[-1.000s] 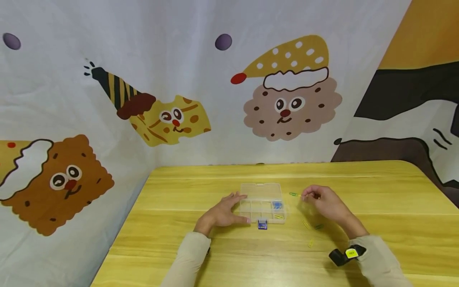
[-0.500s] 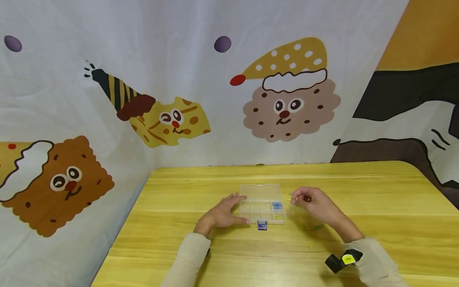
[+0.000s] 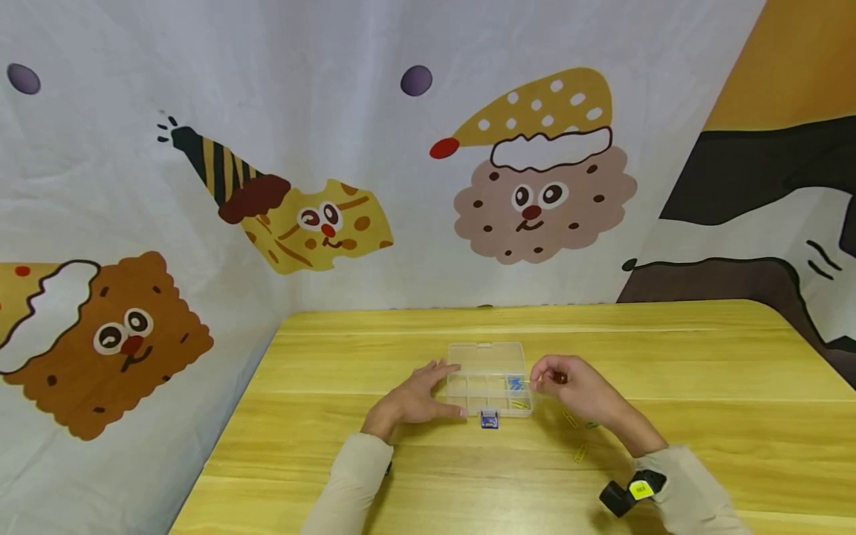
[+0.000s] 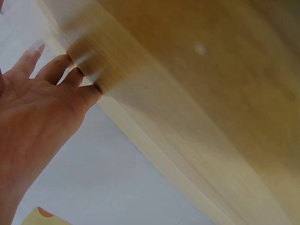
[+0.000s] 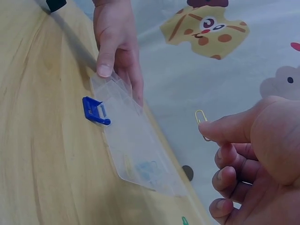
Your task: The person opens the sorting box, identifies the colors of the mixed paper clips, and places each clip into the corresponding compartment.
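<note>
A clear compartment box [image 3: 487, 358] lies on the table with its lid folded back. My left hand [image 3: 420, 394] grips its left end, thumb at the front and fingers toward the back. Between thumb and forefinger, my right hand [image 3: 575, 386] pinches a yellow paper clip [image 5: 200, 115] just beside the box's right end. Blue paper clips [image 3: 516, 383] fill the back right compartment, and yellow clips [image 3: 519, 405] lie in the one in front of it. The box's blue latch [image 3: 490, 420] hangs at the front edge.
On the table right of the box lie a yellow clip [image 3: 570, 419], a partly hidden green clip [image 3: 591, 425] and another yellow clip [image 3: 580, 453] nearer the front. A printed cloth [image 3: 334, 96] hangs behind the wooden table [image 3: 374, 334].
My right hand has moved left to the box's right end, carrying the yellow paper clip. The left hand and box have stayed put.
</note>
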A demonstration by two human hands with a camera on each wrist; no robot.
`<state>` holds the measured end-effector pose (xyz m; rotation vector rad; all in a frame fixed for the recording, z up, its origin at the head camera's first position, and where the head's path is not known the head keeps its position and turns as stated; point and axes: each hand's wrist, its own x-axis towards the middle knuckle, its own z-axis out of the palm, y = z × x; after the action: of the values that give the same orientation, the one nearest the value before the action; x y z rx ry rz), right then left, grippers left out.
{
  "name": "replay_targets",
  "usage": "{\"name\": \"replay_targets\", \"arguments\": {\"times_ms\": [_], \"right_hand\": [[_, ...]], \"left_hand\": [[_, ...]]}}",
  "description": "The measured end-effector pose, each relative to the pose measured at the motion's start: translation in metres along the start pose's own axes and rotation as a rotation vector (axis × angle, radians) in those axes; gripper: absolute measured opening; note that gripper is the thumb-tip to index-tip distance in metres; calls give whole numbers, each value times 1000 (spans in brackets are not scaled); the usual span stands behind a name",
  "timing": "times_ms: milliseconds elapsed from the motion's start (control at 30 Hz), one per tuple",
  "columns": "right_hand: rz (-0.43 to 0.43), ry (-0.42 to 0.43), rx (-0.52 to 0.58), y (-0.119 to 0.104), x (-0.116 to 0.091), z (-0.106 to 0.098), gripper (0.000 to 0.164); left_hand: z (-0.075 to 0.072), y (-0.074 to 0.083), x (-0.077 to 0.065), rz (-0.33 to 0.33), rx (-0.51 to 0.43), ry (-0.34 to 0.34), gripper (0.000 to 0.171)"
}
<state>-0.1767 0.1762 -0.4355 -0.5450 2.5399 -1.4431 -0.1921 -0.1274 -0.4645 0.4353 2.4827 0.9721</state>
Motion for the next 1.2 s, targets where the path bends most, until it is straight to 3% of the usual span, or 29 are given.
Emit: {"name": "replay_targets", "arguments": {"times_ms": [1200], "right_hand": [[15,-29,21,3,5,13,6]], "left_hand": [[0,0,0,-14,-18,-3,86]]}}
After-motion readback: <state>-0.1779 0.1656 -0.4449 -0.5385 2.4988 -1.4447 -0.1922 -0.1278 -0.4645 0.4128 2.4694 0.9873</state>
